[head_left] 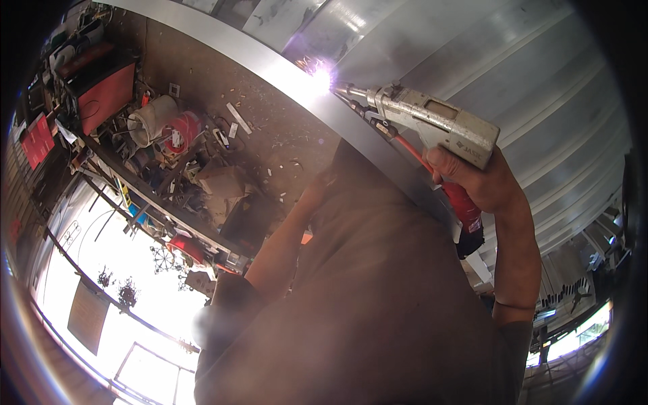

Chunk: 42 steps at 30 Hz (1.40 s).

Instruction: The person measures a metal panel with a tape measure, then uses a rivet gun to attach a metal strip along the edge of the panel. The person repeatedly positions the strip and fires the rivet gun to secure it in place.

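Observation:
My right hand [462, 175] is wrapped round the grip of a handheld laser welding gun [439, 121] with a worn silver-grey body. Its nozzle points left, and bright white-violet light with sparks flares at the tip. That glare lies on the edge of a long metal sheet [364, 131] and hides the spot itself. A red-orange hose runs under the gun towards my hand. My left arm hangs lower, beside my body; the left hand [318, 191] is in shadow near the sheet's edge, and its fingers cannot be made out.
Ribbed metal panels [540, 88] spread out at the right. On the brown floor at the left lie scraps, a white bucket [154, 120], a red roll [183, 131] and cardboard [221, 187]. A red-sided machine [106, 98] stands behind them, near a cluttered rack.

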Tool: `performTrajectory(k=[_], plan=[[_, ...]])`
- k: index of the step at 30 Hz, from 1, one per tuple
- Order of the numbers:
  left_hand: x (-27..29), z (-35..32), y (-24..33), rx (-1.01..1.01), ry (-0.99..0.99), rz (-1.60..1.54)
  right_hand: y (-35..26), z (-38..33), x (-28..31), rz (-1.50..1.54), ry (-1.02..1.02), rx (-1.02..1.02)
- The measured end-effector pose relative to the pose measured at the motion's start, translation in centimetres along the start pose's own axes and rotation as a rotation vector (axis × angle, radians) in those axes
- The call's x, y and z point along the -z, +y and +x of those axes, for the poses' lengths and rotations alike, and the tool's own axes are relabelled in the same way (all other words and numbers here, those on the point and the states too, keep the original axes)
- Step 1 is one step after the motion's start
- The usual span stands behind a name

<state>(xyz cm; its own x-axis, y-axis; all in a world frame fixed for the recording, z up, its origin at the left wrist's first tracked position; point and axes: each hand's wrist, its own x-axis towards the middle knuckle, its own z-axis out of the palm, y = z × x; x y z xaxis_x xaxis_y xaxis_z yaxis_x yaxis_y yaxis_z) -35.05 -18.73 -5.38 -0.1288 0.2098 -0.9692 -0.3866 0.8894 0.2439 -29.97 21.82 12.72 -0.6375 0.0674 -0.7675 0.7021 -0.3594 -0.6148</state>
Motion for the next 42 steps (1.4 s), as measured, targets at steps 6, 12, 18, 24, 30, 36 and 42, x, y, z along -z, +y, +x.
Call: performTrajectory(k=[6,12,18,24,30,36,42], plan=[[0.0,1.3,-2.8,-0.106,0.077,0.248,0.6,-0.8,0.1,0.026,0.032,0.0],[1.0,3.4,-6.0,-0.125,0.01,0.258,1.2,-3.0,-1.4,0.034,0.106,-0.009],[1.6,5.3,-9.7,-0.212,0.036,0.367,1.6,-6.0,-1.9,0.086,0.2,0.044],[1.5,6.8,-12.6,-0.371,0.176,0.405,4.9,-10.0,-3.6,0.023,0.227,0.198],[4.8,1.8,-8.0,-0.37,0.38,0.618,10.1,-12.8,-6.0,-0.008,0.199,0.233],[11.9,-4.6,9.8,-0.822,0.722,0.229,12.8,-13.7,-9.5,-0.063,0.341,0.288],[18.8,-2.3,29.6,-1.297,0.802,0.511,10.3,-10.4,-12.0,-0.096,0.571,0.364]])
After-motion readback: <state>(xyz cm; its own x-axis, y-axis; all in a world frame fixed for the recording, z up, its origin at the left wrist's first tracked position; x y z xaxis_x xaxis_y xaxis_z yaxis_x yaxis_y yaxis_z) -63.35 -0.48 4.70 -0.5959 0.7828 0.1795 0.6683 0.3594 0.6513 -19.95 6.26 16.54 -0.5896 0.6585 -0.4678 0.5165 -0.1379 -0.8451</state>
